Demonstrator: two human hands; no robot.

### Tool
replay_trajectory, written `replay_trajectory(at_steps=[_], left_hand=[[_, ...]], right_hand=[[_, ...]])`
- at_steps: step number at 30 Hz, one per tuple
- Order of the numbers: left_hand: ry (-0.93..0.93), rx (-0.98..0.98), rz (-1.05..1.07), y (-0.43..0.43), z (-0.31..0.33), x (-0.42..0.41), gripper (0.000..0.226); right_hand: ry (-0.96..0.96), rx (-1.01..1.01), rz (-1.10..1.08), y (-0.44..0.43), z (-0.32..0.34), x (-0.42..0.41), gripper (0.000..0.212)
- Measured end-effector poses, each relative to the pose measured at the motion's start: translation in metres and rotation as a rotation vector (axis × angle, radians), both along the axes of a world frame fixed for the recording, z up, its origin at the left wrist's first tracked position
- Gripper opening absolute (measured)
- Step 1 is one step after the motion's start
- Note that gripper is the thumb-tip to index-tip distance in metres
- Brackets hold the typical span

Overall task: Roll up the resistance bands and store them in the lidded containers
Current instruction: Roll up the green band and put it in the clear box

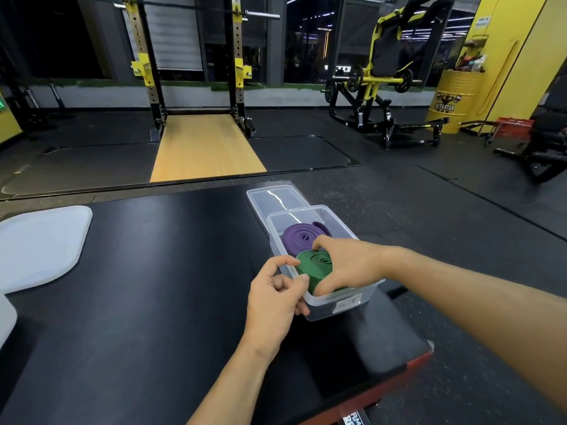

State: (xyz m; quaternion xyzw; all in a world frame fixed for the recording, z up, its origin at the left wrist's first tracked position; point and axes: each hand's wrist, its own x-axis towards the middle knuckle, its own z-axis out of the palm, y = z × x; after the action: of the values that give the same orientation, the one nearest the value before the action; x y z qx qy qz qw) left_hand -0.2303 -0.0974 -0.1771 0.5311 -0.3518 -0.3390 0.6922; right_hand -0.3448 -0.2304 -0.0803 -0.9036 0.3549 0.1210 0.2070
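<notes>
A clear box (343,305) stood on the black bench (153,286), toward 3 o'clock of its middle. Inside lay two rolled bands. The purple roll (299,239) sat at the box's 12 o'clock end, and the green roll (316,265) sat at the 6 o'clock end, touching it. The right grip (352,265) came in from 3 o'clock and was clamped on the green roll, with fingers curled over its far edge and thumb on its near edge. The left grip (276,302), at the box's 8 o'clock corner, pinched the rim between thumb and curled fingers. A clear lid (270,197) lay at the box's 12 o'clock, partly beneath it. A white lid (40,240) lay well apart at 9 o'clock.
</notes>
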Motion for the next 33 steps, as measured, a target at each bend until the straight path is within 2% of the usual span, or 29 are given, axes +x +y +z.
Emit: replay_trajectory(at_steps=[5, 11, 18, 23, 25, 27, 33], left_hand=[[0.002, -0.002, -0.002, 0.001, 0.002, 0.0, 0.016], [-0.007, 0.009, 0.006, 0.001, 0.004, -0.001, 0.016], [-0.009, 0.03, -0.003, 0.003, 0.007, -0.002, 0.013], [-0.01, 0.037, 0.0, 0.005, 0.008, -0.002, 0.014], [-0.015, 0.04, 0.003, 0.005, 0.007, -0.004, 0.014], [-0.089, 0.069, 0.024, 0.002, 0.006, -0.007, 0.02], [-0.612, 0.201, 0.119, 0.001, 0.005, -0.009, 0.028]], right_hand=[[0.03, -0.094, -0.016, 0.006, -0.01, 0.007, 0.071], [0.176, -0.15, -0.013, 0.018, -0.006, 0.017, 0.071], [0.404, -0.286, 0.007, 0.025, -0.004, 0.035, 0.085], [0.46, -0.344, 0.059, 0.025, -0.005, 0.038, 0.093], [0.439, -0.31, 0.039, 0.022, -0.005, 0.034, 0.094], [0.414, -0.229, 0.002, 0.02, -0.005, 0.032, 0.093], [0.343, -0.04, -0.075, 0.016, -0.009, 0.026, 0.097]])
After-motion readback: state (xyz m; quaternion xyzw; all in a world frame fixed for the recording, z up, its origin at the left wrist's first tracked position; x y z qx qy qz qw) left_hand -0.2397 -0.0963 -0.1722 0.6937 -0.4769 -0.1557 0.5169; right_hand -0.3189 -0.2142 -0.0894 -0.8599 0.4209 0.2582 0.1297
